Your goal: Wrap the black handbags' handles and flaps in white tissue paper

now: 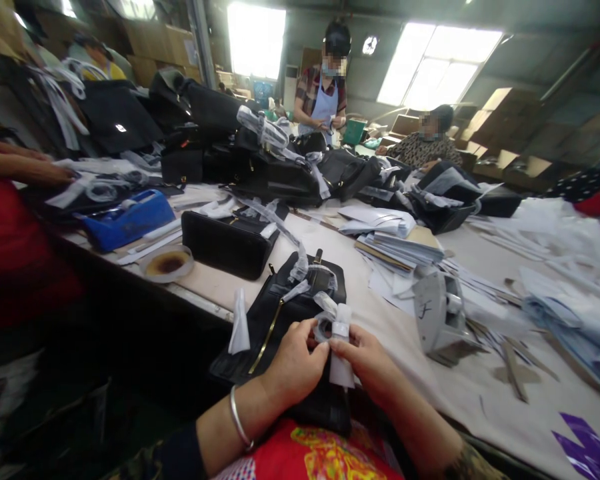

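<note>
My left hand [295, 363] and my right hand [367, 360] meet over a black handbag [275, 320] lying at the near table edge. Both pinch a white paper wrap [341, 333] wound round the bag's handle ring. The fingers of each hand are closed on it. A silver bangle [240, 420] sits on my left wrist. Strips of clear plastic wrap [300, 267] trail over the bag's top and its gold hardware.
A grey tape dispenser [440, 313] stands right of the bag. Another black bag [227, 243], a blue dispenser [130, 220] and a small dish [169, 263] lie left. Piled black bags [280, 173] and paper stacks [395, 243] cover the table. Other people work at left and behind.
</note>
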The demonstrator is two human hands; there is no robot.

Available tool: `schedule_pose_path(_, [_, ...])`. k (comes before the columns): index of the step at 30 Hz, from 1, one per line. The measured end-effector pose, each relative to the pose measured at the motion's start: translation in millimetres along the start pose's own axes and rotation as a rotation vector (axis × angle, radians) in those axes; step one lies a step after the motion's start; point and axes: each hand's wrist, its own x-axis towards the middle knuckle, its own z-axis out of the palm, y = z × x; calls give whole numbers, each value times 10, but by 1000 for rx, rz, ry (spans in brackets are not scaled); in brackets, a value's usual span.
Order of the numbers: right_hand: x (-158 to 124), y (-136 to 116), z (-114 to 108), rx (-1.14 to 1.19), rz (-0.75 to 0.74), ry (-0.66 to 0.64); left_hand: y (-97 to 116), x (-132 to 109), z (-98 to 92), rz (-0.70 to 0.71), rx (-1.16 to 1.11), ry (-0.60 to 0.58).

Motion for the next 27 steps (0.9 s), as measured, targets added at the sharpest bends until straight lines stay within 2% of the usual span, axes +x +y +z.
schedule_pose_path(2, [9,40,-8,124,40,-97,57,-42,-62,80,84,48])
schedule_pose_path(4, [18,90,-76,77,109,-141,97,-79,-182,150,129,68])
schedule_pose_path(5, [19,110,-131,-48,124,-110,107,-94,-270,182,147,80])
schedule_pose_path(7, [9,138,-272,-410,62,45,94,-108,-513,246,205,165])
schedule_pose_path(9, [-28,166,-422,-700,-40,217,17,-94,-837,285,304,361])
schedule_pose_path(10, [-57,190,-485,-765,-59,265,-51,-79,-1014,279,364,484])
schedule_pose_path(12, [-124,270,-560,-757,-11,258,-238,-43,-1341,177,465,680])
schedule_pose_path(13, [-155,322,-566,-721,29,221,-346,-31,-1465,73,477,699])
schedule_pose_path(14, [-181,374,-550,-690,56,191,-455,-25,-1550,-60,440,662])
schedule_pose_path(15, [-197,418,-517,-675,62,174,-555,-28,-1590,-202,340,571])
schedule_pose_path(17, [-200,460,-422,-688,35,192,-694,-56,-1546,-410,35,340])
schedule_pose_path(19, [-173,419,-338,-695,4,208,-718,-103,-1396,-475,-221,184])
schedule_pose_path(22, [-134,258,-351,-616,12,157,-559,-161,-1150,-442,-359,134])
schedule_pose_path(25, [-153,158,-552,-523,65,165,-329,-163,-968,-394,-386,97])
schedule_pose_path(27, [-206,201,-728,-544,97,198,-226,-137,-854,-363,-333,63])
